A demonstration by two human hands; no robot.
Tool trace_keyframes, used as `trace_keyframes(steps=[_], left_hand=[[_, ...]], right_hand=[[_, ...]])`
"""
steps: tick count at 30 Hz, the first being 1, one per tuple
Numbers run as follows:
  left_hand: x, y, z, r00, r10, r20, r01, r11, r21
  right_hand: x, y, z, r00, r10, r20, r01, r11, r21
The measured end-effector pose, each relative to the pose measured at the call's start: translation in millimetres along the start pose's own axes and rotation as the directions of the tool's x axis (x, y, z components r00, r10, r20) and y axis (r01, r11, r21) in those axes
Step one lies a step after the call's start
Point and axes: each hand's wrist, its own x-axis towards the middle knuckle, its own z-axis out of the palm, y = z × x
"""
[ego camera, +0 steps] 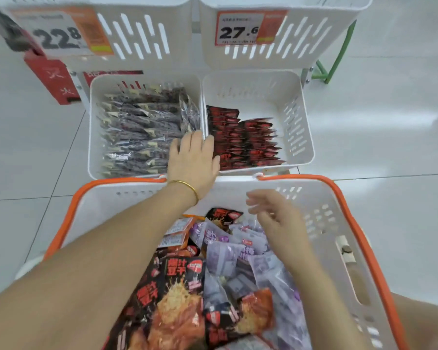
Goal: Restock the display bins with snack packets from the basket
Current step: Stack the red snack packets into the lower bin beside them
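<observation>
While snack packets (182, 286) are heaped in the near basket (359, 223), the left bin (92, 127) is nearly filled, the right bin (250, 89) half stocked — left hand (194, 160) laid flat on their rims, right hand (276, 215) open and empty.

light: bright, even | blur: right grip (276, 215) (fingers smeared) | edges: warped

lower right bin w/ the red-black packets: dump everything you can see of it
The lower right bin is white, plastic-looking, open-topped, with rounded corners and slotted walls. It stands upright against the left bin, below the upper bin tagged 27.6. Red-black packets stand in overlapping rows across its left and front; the back and right floor are bare. The left hand lies over its left rim, by the packets.
</observation>
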Motion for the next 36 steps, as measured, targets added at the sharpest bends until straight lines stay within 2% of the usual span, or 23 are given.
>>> trace_keyframes(steps=[3,7,10,13,19,22,25,29,32,34,36], left_hand=[[-37,0,-19,0.996,-0.039,-0.079,0.022,0.979,-0.203],[-83,-19,-29,0.997,-0.057,-0.056,0.038,0.954,-0.296],[-107,-32,-28,0.997,-0.080,-0.012,0.072,0.948,-0.309],[-123,-37,-30,0.996,-0.085,0.021,0.087,0.941,-0.327],[-134,-39,-25,0.996,-0.066,0.058,0.083,0.930,-0.359],[-134,-37,-22,0.996,-0.067,0.064,0.086,0.921,-0.380],[-133,-35,-19,0.995,-0.079,0.055,0.094,0.908,-0.408],[-134,-33,-17,0.996,-0.081,0.048,0.093,0.897,-0.431],[-134,-31,-17,0.998,-0.049,0.046,0.064,0.895,-0.442],[-133,-29,-19,0.998,-0.012,0.055,0.037,0.879,-0.475],[-130,-21,-25,0.997,0.045,0.069,-0.003,0.857,-0.516]], right_hand=[[-24,27,17,0.989,0.096,0.112,-0.074,0.979,-0.188],[-35,32,35,0.971,0.088,0.221,-0.015,0.949,-0.314],[-36,33,37,0.982,0.094,0.163,-0.033,0.939,-0.344],[-32,38,38,0.991,0.069,0.115,-0.009,0.890,-0.455],[8,45,58,0.985,0.018,0.173,0.084,0.820,-0.566],[23,53,72,0.987,0.039,0.157,0.072,0.761,-0.645],[31,58,84,0.996,0.047,0.078,0.025,0.687,-0.726],[36,57,95,0.999,0.007,0.034,0.023,0.592,-0.806],[29,43,81,0.987,-0.156,0.028,0.128,0.680,-0.722],[20,23,58,0.963,-0.263,-0.054,0.170,0.754,-0.634],[9,-2,32,0.955,-0.287,-0.078,0.198,0.809,-0.553]])
